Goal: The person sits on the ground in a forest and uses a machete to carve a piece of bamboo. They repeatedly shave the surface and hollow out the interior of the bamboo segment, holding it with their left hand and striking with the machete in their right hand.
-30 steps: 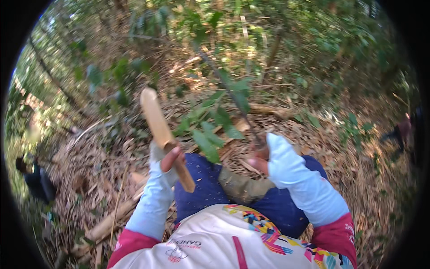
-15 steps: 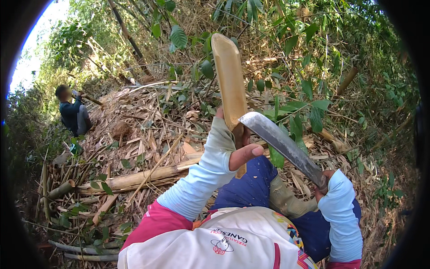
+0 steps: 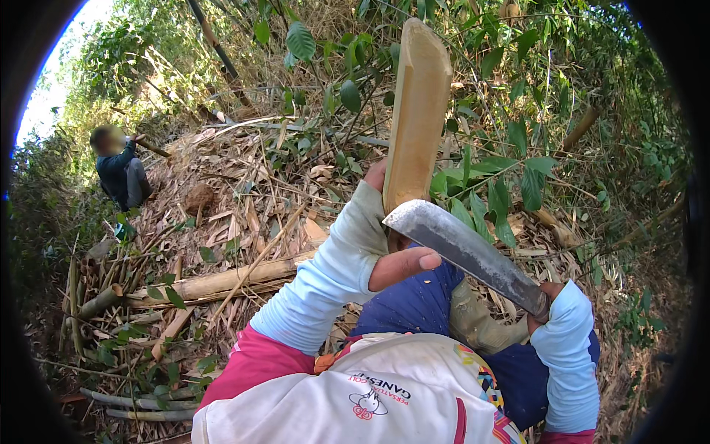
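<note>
A long, pale tan piece of wood (image 3: 418, 111) with bevelled edges and a blunt, tapered top stands nearly upright, leaning right. My left hand (image 3: 372, 231) is wrapped round its lower part, with the thumb sticking out to the right. My right hand (image 3: 546, 297) grips a machete (image 3: 473, 255) by its handle, which the fingers mostly hide. The dark blade slants up to the left, and its pale, rounded end overlaps the foot of the wood. Whether the blade touches the wood, I cannot tell. Light blue sleeves reach over both wrists.
Dry leaves and chips cover the slope. A cut bamboo pole (image 3: 222, 283) lies at left, near cut stalks (image 3: 100, 302). Leafy twigs (image 3: 510, 170) stand just right of the wood. Another person (image 3: 122, 170) crouches far left holding a stick. My boot (image 3: 481, 322) is below the blade.
My left hand has raised the wood and tilted it further right, showing more of its face. The machete's tip has dropped slightly and shifted left across the wood's lower part.
</note>
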A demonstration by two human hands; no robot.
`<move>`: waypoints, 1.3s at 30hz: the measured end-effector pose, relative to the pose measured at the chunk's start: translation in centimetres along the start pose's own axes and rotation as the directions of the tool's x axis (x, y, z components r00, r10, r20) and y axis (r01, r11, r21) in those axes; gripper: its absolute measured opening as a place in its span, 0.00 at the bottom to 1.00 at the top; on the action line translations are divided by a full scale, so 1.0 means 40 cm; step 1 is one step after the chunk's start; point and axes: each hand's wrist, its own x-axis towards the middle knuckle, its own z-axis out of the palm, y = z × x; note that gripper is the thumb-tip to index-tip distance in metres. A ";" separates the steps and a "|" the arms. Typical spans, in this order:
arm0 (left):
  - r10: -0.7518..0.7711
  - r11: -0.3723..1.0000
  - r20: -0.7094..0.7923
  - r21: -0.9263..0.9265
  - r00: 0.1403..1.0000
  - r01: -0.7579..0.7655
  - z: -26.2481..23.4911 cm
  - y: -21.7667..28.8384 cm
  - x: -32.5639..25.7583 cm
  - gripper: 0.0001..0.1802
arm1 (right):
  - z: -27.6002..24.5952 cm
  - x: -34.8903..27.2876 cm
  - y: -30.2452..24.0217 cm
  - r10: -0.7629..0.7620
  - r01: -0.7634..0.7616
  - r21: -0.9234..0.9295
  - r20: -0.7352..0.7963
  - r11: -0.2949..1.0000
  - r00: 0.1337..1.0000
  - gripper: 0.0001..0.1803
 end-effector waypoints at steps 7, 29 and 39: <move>-0.018 0.996 0.106 0.090 0.994 0.008 -0.025 0.007 -0.003 0.58 | 0.004 0.004 -0.006 -0.045 0.041 -0.041 -0.091 0.998 0.995 0.18; -0.060 0.976 0.151 0.217 0.987 0.027 -0.036 0.003 -0.022 0.55 | 0.005 -0.009 0.000 0.044 -0.044 -0.031 -0.007 0.999 0.999 0.20; -0.066 0.977 0.095 0.207 0.993 0.045 -0.021 -0.008 -0.013 0.48 | 0.019 -0.009 0.043 0.025 -0.029 -0.036 -0.082 0.999 0.996 0.18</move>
